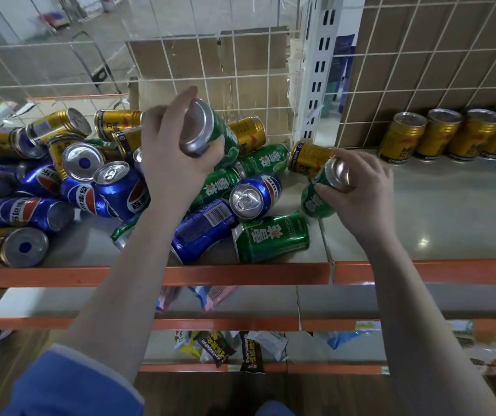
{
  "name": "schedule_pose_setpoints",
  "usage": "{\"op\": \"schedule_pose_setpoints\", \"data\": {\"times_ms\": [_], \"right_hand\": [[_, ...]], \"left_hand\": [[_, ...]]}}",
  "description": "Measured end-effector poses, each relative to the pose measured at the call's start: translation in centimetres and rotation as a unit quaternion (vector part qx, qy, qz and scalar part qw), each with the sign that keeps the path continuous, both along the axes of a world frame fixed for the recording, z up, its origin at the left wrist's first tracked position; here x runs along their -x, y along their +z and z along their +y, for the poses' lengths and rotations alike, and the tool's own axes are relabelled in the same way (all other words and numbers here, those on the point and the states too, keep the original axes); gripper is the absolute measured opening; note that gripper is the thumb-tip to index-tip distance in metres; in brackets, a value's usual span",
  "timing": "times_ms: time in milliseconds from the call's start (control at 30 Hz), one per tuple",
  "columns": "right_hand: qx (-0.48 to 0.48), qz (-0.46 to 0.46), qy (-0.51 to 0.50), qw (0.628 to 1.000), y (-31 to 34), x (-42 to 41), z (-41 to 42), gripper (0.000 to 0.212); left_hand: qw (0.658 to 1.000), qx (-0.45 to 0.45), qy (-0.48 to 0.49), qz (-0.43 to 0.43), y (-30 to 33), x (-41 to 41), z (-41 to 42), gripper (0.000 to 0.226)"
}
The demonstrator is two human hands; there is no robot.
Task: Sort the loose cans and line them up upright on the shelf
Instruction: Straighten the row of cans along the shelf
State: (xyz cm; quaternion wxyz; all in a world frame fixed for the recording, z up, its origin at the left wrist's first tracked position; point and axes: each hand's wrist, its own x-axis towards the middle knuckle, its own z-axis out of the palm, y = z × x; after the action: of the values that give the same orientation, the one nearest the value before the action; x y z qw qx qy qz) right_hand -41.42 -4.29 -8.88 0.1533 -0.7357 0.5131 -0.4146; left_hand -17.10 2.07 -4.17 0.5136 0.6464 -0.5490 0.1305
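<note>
My left hand grips a green can, lifted and tilted above the heap. My right hand grips a second green can just right of the heap, low over the shelf. The heap of loose cans lies on the left half of the shelf: blue cans, gold cans and green cans, most on their sides. A row of several gold cans stands upright at the back right against the wire grid.
A white wire grid with cardboard behind it backs the shelf, and a white slotted upright divides it. The shelf's orange front lip runs across. Lower shelves hold snack packets.
</note>
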Motion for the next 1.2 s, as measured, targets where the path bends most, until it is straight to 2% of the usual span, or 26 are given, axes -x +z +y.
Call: {"op": "schedule_pose_setpoints", "data": {"times_ms": [133, 367, 567, 767, 933, 1100, 1200], "right_hand": [[0.018, 0.011, -0.012, 1.0, 0.9, -0.1, 0.7, 0.058], [0.034, 0.041, -0.087, 0.995, 1.7, 1.1, 1.7, 0.055], [-0.002, 0.076, -0.116, 0.99, 2.3, 4.7, 0.9, 0.055], [-0.016, 0.092, -0.1, 0.991, 2.5, 12.6, -2.3, 0.053], [-0.015, 0.101, -0.067, 0.993, 2.6, 22.2, -5.3, 0.053], [-0.003, 0.183, -0.064, 0.981, 2.6, 30.3, -8.2, 0.046], [-0.025, 0.177, -0.069, 0.981, 2.6, 32.8, -9.5, 0.044]], "left_hand": [[1.0, 0.0, 0.002, -0.002, 1.2, 0.7, -0.3, 0.055], [0.997, -0.065, -0.033, -0.015, 3.3, 2.1, -1.0, 0.052], [0.989, -0.123, -0.072, -0.049, 4.2, 6.1, -2.5, 0.053], [0.984, -0.16, -0.043, -0.06, 4.3, 13.9, -5.2, 0.056], [0.982, -0.184, -0.042, -0.02, 3.1, 22.7, -7.9, 0.054], [0.969, -0.243, -0.052, 0.014, 2.1, 30.0, -10.6, 0.057], [0.962, -0.267, -0.055, 0.0, 2.2, 32.5, -12.1, 0.054]]}}
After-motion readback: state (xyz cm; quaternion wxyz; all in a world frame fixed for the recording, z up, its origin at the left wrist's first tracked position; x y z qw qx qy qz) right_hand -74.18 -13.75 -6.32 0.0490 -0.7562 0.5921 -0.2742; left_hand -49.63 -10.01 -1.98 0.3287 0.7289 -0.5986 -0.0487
